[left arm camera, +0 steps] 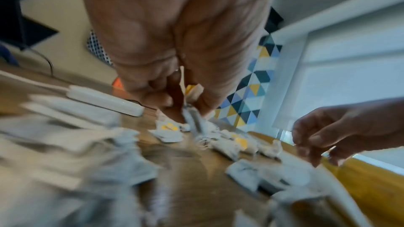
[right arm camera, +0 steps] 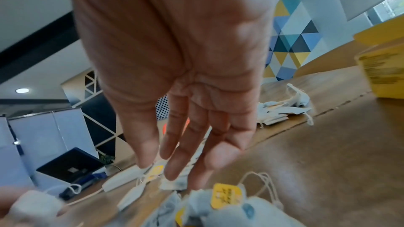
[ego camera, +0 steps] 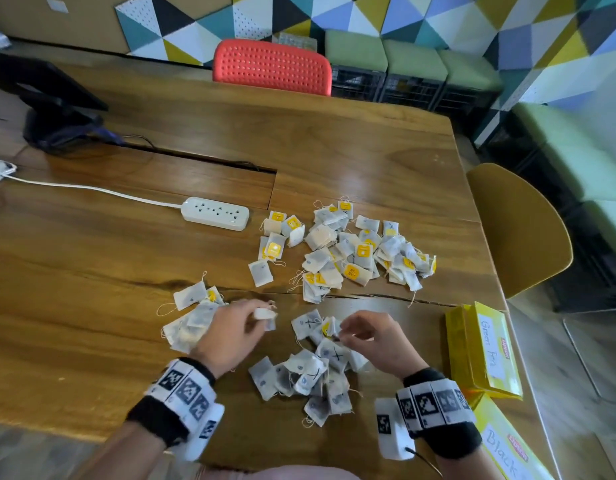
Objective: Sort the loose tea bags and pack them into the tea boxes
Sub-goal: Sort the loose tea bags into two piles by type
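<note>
Pinching one small white paper tea bag, my left hand risks snagging strings; my right hand hovers slack and empty above the unsorted pile, yellow cardboard tea boxes rightward.

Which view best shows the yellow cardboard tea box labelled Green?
The head view: the yellow cardboard tea box lies whole at the table's right edge, its handwritten label readable. The right wrist view catches only a blurred corner; the left wrist view does not show it clearly.
</note>
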